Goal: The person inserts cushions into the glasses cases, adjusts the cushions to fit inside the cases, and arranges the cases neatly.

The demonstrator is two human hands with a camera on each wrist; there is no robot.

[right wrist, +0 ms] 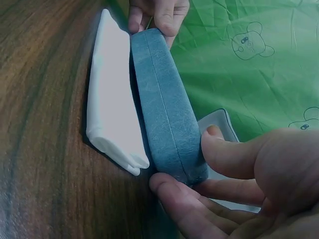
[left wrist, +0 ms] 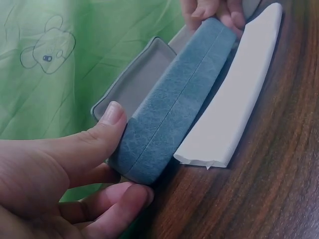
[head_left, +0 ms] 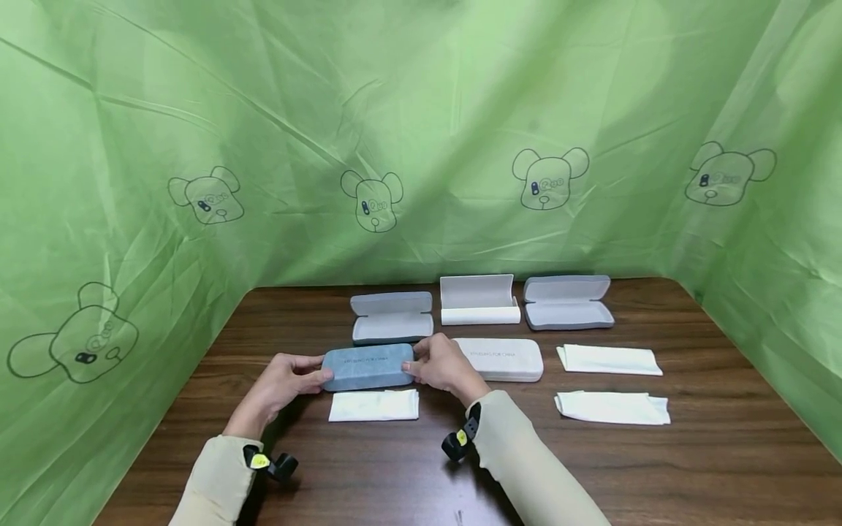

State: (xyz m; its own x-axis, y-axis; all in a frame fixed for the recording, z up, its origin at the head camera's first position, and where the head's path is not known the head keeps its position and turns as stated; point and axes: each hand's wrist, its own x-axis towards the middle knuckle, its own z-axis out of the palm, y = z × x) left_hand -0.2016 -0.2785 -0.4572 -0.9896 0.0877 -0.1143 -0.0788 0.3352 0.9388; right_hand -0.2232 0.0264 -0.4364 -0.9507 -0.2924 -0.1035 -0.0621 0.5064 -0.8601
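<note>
A closed blue glasses case [head_left: 368,367] with small lettering on its lid lies between both hands. My left hand [head_left: 286,381] grips its left end, and in the left wrist view the thumb [left wrist: 113,114] presses one face while the fingers curl at the lower edge. The right end is held by my right hand [head_left: 442,363] in the same way, thumb [right wrist: 219,149] on one side and fingers below. Just in front of the case is a folded white cloth [head_left: 373,406]. Behind it stands an open grey-blue glasses case [head_left: 392,329].
To the right lies a closed white glasses case [head_left: 503,359], partly behind my right hand. An open white case [head_left: 480,315] and another open grey case [head_left: 569,315] stand at the back. Two folded white cloths [head_left: 609,360] lie farther right on the wooden table [head_left: 730,409]. A green curtain [head_left: 447,109] encloses the table.
</note>
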